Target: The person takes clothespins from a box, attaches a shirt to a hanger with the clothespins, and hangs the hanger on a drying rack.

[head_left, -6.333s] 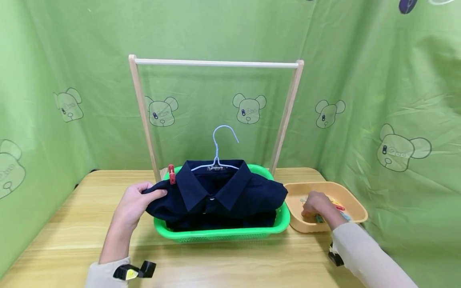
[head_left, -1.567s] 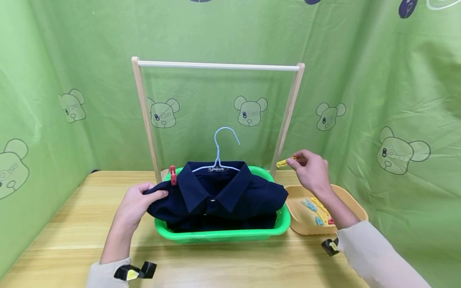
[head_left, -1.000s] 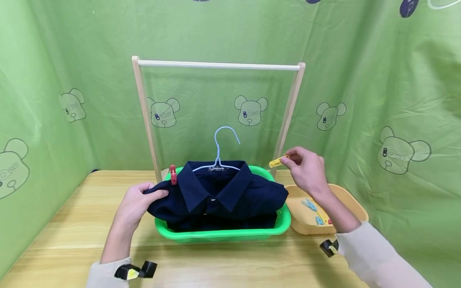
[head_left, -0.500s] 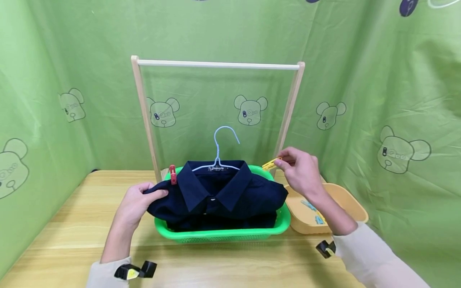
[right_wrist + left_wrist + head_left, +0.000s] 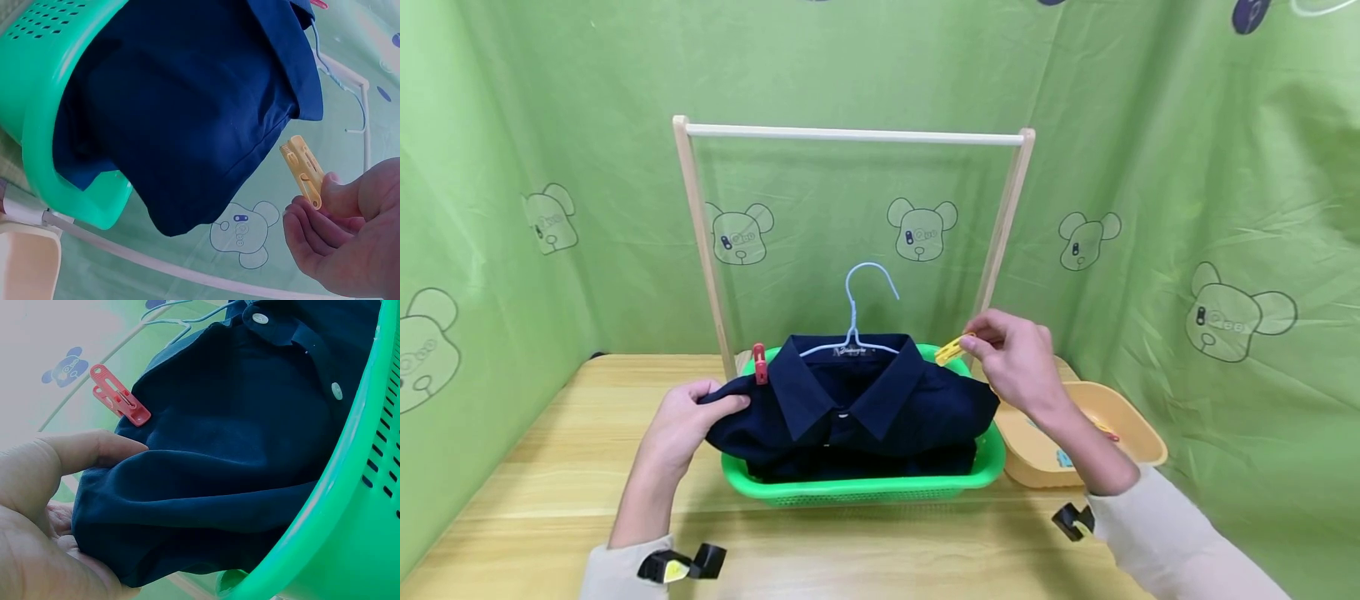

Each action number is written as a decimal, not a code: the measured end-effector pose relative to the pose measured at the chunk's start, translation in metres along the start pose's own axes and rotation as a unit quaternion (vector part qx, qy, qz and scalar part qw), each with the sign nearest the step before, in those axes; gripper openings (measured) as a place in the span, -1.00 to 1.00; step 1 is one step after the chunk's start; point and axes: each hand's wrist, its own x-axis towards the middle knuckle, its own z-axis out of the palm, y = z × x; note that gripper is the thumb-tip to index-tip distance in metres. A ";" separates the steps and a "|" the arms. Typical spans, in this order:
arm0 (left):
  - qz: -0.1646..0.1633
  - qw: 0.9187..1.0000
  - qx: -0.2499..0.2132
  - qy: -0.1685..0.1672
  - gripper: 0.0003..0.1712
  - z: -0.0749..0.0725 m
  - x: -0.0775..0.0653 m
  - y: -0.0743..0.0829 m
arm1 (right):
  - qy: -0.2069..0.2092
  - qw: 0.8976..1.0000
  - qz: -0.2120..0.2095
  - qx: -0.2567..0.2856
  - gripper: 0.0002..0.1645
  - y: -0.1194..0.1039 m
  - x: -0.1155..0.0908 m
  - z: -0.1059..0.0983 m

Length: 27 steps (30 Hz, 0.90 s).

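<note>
A dark navy collared shirt (image 5: pixel 857 425) lies in a green plastic basket (image 5: pixel 865 487), with a pale blue wire hanger (image 5: pixel 853 317) inside its collar and the hook standing up. My left hand (image 5: pixel 681 425) pinches the shirt's left-side shoulder between thumb and fingers. Beside that hand, a red clothespin (image 5: pixel 122 397) is clipped on the shoulder edge. Between the thumb and fingers of my right hand (image 5: pixel 1018 362) is a yellow clothespin (image 5: pixel 303 172). Its tip points at the right-side shoulder, a small gap away from the cloth in the right wrist view.
An orange tray (image 5: pixel 1120 408) holding several clothespins stands right of the basket, partly behind my right forearm. A wooden rack with a white bar (image 5: pixel 853 133) rises behind the basket. Green patterned curtains (image 5: pixel 820 67) enclose the wooden table (image 5: pixel 850 550).
My right hand has come up from the orange tray with the yellow clothespin and moved left toward the shirt's right-side shoulder. My left hand keeps its pinch on the shirt.
</note>
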 end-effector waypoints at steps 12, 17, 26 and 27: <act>-0.005 1.000 0.002 -0.003 -0.64 0.000 0.000 -0.001 | -0.015 1.000 -0.009 -0.001 -0.94 -0.004 -0.001 0.005; -0.003 1.000 0.002 -0.003 -0.63 0.000 0.000 0.000 | -0.022 1.000 -0.009 0.003 -0.94 -0.006 0.000 0.006; -0.002 1.000 0.006 -0.002 -0.63 0.000 0.000 0.000 | -0.032 0.999 -0.008 0.005 -0.93 -0.008 0.000 0.009; -0.002 1.000 0.006 -0.002 -0.63 0.000 0.000 0.000 | -0.033 0.999 -0.009 0.006 -0.94 -0.008 0.000 0.009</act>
